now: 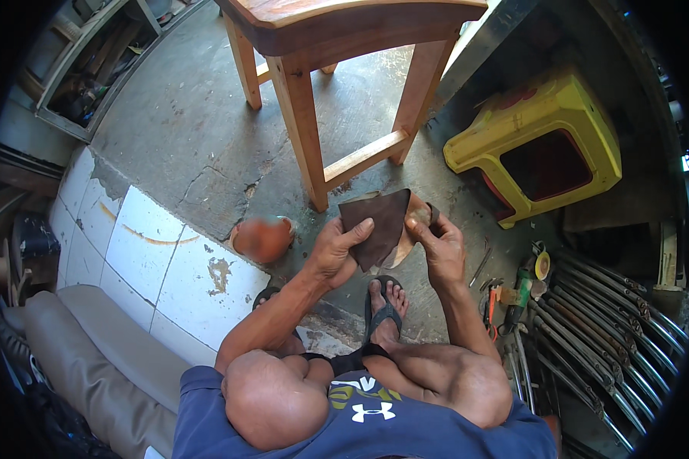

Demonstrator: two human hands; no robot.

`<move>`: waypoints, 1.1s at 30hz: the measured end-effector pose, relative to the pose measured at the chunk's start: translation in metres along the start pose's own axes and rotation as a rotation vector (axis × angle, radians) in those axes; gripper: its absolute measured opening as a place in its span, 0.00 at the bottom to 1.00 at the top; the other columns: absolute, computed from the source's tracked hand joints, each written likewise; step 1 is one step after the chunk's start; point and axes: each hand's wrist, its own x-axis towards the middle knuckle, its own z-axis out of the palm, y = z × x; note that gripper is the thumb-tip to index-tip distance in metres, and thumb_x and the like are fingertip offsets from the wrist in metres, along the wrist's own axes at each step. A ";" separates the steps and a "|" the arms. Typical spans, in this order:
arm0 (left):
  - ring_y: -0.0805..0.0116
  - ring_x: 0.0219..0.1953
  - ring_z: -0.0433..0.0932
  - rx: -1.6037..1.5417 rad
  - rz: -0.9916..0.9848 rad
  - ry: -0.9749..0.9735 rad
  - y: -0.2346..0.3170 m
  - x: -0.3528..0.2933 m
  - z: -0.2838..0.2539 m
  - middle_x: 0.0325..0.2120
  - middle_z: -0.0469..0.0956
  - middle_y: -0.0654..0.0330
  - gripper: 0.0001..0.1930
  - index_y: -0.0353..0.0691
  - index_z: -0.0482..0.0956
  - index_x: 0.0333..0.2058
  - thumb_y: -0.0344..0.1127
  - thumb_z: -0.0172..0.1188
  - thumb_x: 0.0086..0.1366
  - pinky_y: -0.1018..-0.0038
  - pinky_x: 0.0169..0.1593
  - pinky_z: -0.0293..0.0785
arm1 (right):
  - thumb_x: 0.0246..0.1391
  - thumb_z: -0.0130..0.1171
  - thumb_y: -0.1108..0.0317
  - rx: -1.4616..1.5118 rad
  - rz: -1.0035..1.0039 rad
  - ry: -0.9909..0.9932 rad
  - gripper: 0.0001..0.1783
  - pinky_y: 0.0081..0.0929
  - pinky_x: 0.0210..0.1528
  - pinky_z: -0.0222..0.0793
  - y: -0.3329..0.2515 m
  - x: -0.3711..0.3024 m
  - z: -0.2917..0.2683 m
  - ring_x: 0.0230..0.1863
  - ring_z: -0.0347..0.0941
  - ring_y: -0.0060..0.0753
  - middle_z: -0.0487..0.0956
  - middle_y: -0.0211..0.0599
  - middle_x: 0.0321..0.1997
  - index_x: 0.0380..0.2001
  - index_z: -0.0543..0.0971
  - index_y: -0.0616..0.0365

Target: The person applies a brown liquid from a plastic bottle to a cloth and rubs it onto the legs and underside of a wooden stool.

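A dark brown sheet of sandpaper [377,223] with a tan backing is held up between my hands, just in front of a wooden stool [302,130]. My left hand [337,251] grips its left side, the thumb lying over the dark face. With thumb and fingers closed, my right hand [440,246] pinches the right part, where the sheet curls over and its tan side shows. The fingers behind the paper are partly hidden. The near stool leg stands just beyond the sheet's upper left corner, apart from it.
A yellow plastic stool [528,145] lies tipped over at the right. Several metal tubes [605,336] and a green power tool [524,289] lie below it. An orange rounded object [264,239], partly blurred, rests by the white tiles [149,256]. Brown padded rolls [103,367] lie at lower left.
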 end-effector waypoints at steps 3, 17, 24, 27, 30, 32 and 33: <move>0.66 0.53 0.79 -0.016 -0.019 0.085 -0.001 0.001 -0.001 0.52 0.79 0.54 0.21 0.33 0.72 0.57 0.32 0.64 0.68 0.66 0.60 0.75 | 0.61 0.64 0.67 -0.098 0.039 0.148 0.18 0.23 0.51 0.71 0.018 0.006 -0.013 0.45 0.76 0.20 0.82 0.36 0.45 0.52 0.79 0.66; 0.69 0.49 0.79 0.400 0.080 0.198 -0.006 -0.006 -0.022 0.47 0.80 0.58 0.18 0.35 0.75 0.54 0.33 0.64 0.67 0.69 0.56 0.74 | 0.58 0.66 0.70 -0.137 0.065 -0.126 0.18 0.21 0.43 0.72 0.023 0.000 0.007 0.42 0.75 0.20 0.81 0.37 0.46 0.50 0.79 0.66; 0.70 0.51 0.76 0.358 0.002 0.341 -0.020 -0.017 -0.020 0.50 0.75 0.61 0.22 0.39 0.68 0.57 0.35 0.64 0.68 0.66 0.58 0.72 | 0.51 0.65 0.76 -0.624 -0.459 0.136 0.14 0.28 0.47 0.74 0.014 -0.008 0.019 0.43 0.81 0.37 0.84 0.41 0.43 0.44 0.82 0.61; 0.69 0.56 0.73 -0.028 -0.016 0.118 -0.024 -0.014 -0.008 0.52 0.75 0.62 0.23 0.39 0.66 0.59 0.34 0.63 0.69 0.64 0.62 0.70 | 0.50 0.66 0.80 -0.739 -0.686 -0.022 0.15 0.27 0.45 0.75 0.015 -0.011 0.022 0.41 0.81 0.36 0.84 0.44 0.44 0.43 0.82 0.62; 0.68 0.60 0.70 -0.040 0.067 0.010 -0.024 -0.015 -0.018 0.55 0.73 0.61 0.26 0.39 0.64 0.62 0.33 0.62 0.69 0.62 0.65 0.67 | 0.50 0.67 0.79 -0.780 -0.670 -0.076 0.15 0.30 0.43 0.75 0.012 -0.016 0.032 0.41 0.81 0.39 0.84 0.43 0.42 0.43 0.82 0.62; 0.68 0.60 0.71 -0.019 0.107 0.031 -0.016 -0.017 -0.007 0.56 0.73 0.61 0.26 0.39 0.64 0.63 0.31 0.62 0.69 0.64 0.65 0.67 | 0.50 0.68 0.78 -0.762 -0.608 -0.080 0.14 0.31 0.42 0.75 0.012 -0.015 0.032 0.41 0.81 0.39 0.84 0.43 0.41 0.43 0.83 0.62; 0.68 0.60 0.71 -0.017 0.107 0.031 -0.015 -0.016 -0.006 0.56 0.73 0.61 0.26 0.39 0.64 0.63 0.31 0.62 0.69 0.64 0.65 0.67 | 0.51 0.68 0.77 -0.715 -0.600 -0.070 0.14 0.32 0.42 0.74 0.013 -0.014 0.032 0.39 0.80 0.39 0.83 0.43 0.40 0.43 0.83 0.62</move>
